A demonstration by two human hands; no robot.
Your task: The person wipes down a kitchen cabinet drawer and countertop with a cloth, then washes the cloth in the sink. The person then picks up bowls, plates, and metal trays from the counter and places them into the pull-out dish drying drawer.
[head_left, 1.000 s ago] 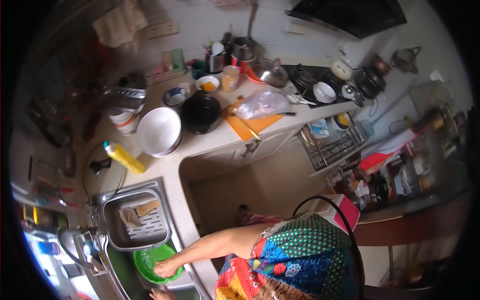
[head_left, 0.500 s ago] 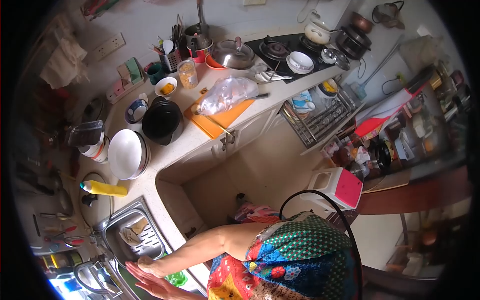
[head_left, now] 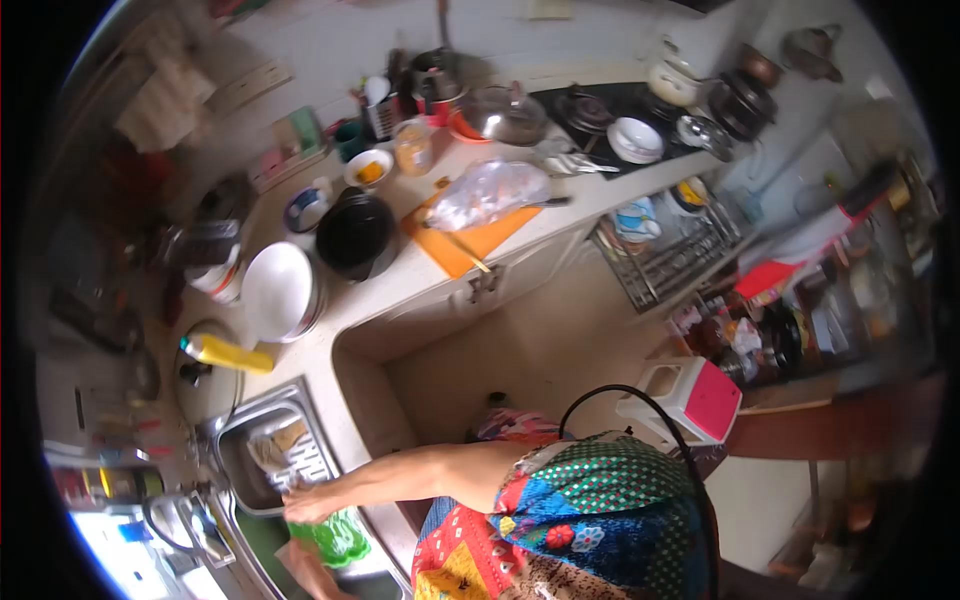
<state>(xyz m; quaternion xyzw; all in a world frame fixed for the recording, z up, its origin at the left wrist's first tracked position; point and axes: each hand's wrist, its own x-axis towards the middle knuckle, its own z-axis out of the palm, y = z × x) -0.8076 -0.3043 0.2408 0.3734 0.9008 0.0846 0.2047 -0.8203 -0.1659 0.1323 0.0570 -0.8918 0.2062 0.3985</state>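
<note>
My right hand [head_left: 308, 503] is over the near edge of the sink, its fingers closed at the top end of a bright green, crinkled thing [head_left: 338, 541] that looks like a plastic bag. My left hand [head_left: 308, 568] is lower in the view, against the underside of the green thing; its fingers are hidden and blurred. Beside my right hand is a metal sink basin [head_left: 232, 482] with a slotted white rack [head_left: 308, 462] and a beige cloth-like piece [head_left: 270, 448] in it.
On the counter stand a yellow bottle [head_left: 230, 354], stacked white bowls [head_left: 280, 292] and a black pot [head_left: 356, 236]. An orange cutting board [head_left: 455, 262] carries a clear plastic bag [head_left: 490, 193]. A pull-out dish drawer [head_left: 680, 255] is open, and a white-and-pink stool [head_left: 712, 400] stands on the floor.
My hands have drawn apart from being held close together, the right closing at the green thing, which now shows more fully. The whole view has shifted slightly.
</note>
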